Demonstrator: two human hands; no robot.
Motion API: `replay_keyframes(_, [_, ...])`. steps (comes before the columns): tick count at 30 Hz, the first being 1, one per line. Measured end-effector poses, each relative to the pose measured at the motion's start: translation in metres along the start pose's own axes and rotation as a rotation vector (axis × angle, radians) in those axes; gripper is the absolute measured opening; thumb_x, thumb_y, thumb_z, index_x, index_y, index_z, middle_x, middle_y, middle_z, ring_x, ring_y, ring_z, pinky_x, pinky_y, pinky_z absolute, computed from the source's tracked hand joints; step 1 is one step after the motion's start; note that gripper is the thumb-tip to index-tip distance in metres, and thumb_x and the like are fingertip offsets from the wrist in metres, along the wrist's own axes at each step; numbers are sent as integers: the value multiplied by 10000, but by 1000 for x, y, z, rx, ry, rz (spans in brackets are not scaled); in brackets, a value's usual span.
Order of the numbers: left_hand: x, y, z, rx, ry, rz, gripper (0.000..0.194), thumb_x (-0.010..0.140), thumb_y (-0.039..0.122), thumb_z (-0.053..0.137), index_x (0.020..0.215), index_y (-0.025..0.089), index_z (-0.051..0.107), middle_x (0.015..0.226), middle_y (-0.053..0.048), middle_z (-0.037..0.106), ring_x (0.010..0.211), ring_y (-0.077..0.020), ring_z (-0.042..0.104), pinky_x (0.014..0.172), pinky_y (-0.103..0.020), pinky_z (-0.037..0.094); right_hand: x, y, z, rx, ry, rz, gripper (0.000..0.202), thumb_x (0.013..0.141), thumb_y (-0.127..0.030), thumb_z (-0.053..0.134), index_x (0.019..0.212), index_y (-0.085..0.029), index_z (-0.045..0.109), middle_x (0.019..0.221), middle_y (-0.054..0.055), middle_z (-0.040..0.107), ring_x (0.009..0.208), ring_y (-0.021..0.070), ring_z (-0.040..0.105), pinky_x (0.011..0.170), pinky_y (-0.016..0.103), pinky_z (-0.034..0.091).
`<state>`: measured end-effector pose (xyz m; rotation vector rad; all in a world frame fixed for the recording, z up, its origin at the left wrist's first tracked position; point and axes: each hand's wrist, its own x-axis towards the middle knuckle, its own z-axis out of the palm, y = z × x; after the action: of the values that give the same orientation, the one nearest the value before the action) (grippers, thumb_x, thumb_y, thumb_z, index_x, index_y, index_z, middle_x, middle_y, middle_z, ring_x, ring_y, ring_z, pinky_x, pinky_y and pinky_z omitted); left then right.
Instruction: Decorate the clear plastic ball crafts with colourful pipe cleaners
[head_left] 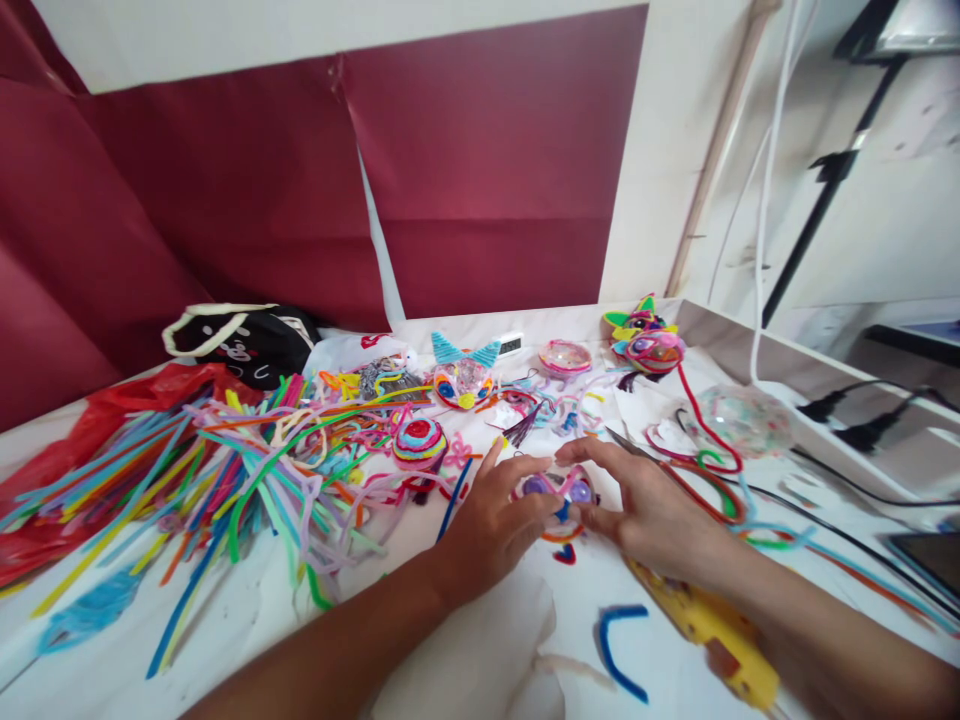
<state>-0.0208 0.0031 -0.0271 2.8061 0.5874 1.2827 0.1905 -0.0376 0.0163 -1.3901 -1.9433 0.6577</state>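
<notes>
A small clear round ornament [562, 492] sits between my hands, with purple eyes, a blue nose piece and an orange pipe-cleaner edge. My left hand [504, 508] grips its left side, thumb pressed near the blue piece. On the other side, my right hand [641, 500] holds the right edge between thumb and fingers. Fingers cover part of the ornament. Just below it lies a small heart shape [564, 554] in red and blue. A curved blue pipe cleaner [609, 650] rests nearer me, and a yellow glue gun [701, 630] lies partly under my right forearm.
Loose pipe cleaners [255, 470] spread over the left, on a red plastic bag [45, 530]. Finished ornaments, one with blue ears [463, 378], stand behind. A black bag [255, 345] is at back left. Dark cables [855, 415] and a clear round piece [742, 420] lie right.
</notes>
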Motion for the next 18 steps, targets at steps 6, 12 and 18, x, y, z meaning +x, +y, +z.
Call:
replay_keyframes(6, [0,-1,-2,4,-22,3,121,922,208,549,1022,219,617,1241,-109,619,1153,-194,607,1120,-497,345,0,2,0,0,-5,-7,376,752,-252,574,1127,-236,550,1132,52,627,1054,233,583,954,434,437])
replay_keyframes(12, [0,-1,-1,-2,-5,14,126,926,205,544,1033,213,611,1243,-117,617,1155,-193,603,1111,-485,354,1,2,0,-8,-6,-18,357,764,-247,577,1120,-246,547,1145,43,623,1062,233,582,960,435,437])
replay_keyframes(18, [-1,-1,1,-17,14,9,128,926,199,542,1037,213,603,1238,-122,618,1158,-197,603,1093,-473,374,1,2,0,-1,-6,-15,367,753,-234,600,1117,-249,548,1160,39,630,1090,244,579,974,430,438])
